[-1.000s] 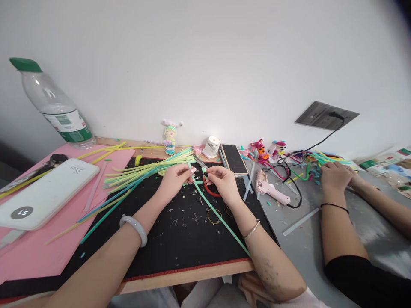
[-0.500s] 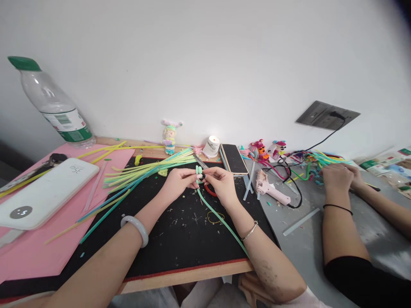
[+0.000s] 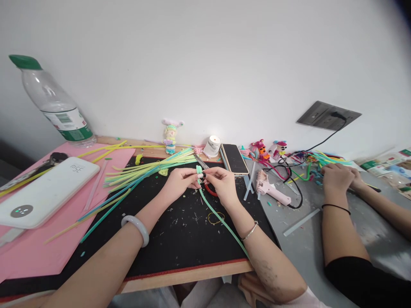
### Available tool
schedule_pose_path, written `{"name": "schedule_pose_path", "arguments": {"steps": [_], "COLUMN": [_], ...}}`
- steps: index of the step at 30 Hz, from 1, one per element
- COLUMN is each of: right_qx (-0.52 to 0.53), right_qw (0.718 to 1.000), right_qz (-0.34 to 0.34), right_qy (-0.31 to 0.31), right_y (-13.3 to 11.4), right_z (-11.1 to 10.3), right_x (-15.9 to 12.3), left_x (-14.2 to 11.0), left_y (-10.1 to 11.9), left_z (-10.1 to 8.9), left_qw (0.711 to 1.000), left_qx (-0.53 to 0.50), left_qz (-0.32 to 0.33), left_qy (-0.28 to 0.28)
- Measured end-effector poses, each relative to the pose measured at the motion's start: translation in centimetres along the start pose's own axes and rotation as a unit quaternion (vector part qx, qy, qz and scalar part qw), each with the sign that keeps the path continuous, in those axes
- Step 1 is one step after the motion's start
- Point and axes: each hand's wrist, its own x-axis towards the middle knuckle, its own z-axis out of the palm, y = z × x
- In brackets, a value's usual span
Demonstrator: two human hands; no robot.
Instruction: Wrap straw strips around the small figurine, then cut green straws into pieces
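Observation:
Above the black mat (image 3: 180, 244), my left hand (image 3: 181, 182) and my right hand (image 3: 220, 182) meet and pinch a mint-green pipe cleaner (image 3: 213, 214). Its upper end is folded into a small looped bundle between my fingertips. The long tail runs down to the right and passes behind my right forearm. Just behind my hands lie scissors (image 3: 201, 161); their red handle shows under my right hand. To the left of my left hand spreads a fan of yellow, green and blue pipe cleaners (image 3: 141, 173).
A white power bank (image 3: 51, 192) and a bottle (image 3: 61, 102) are at left. At the back stand a pipe-cleaner doll (image 3: 170, 137), a paper cup (image 3: 212, 146) and a phone (image 3: 235, 159). To the right lie a pink glue gun (image 3: 271, 190) with its cord and another person's hands (image 3: 338, 179).
My fingers have shifted very slightly on the folded end of the pipe cleaner, and its loops are turned a little differently. Both hands stay in nearly the same place.

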Motion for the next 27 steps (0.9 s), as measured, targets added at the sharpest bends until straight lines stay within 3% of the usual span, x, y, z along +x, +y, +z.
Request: {"name": "schedule_pose_path", "arguments": {"steps": [20, 24, 27], "right_qx": [0.006, 0.046, 0.047], "right_qw": [1.0, 0.999, 0.999], "right_qz": [-0.005, 0.009, 0.014], "right_qy": [0.013, 0.011, 0.001], "right_y": [-0.27, 0.08, 0.34], "right_z": [0.73, 0.8, 0.23], "right_x": [-0.48, -0.28, 0.18], "left_x": [-0.32, -0.49, -0.42], "left_y": [0.34, 0.74, 1.08], "left_z": [0.39, 0.48, 0.19], "left_qw": [1.0, 0.998, 0.995], "left_qx": [0.013, 0.024, 0.008], "left_qz": [0.014, 0.027, 0.023], "left_qy": [0.016, 0.042, 0.097]}}
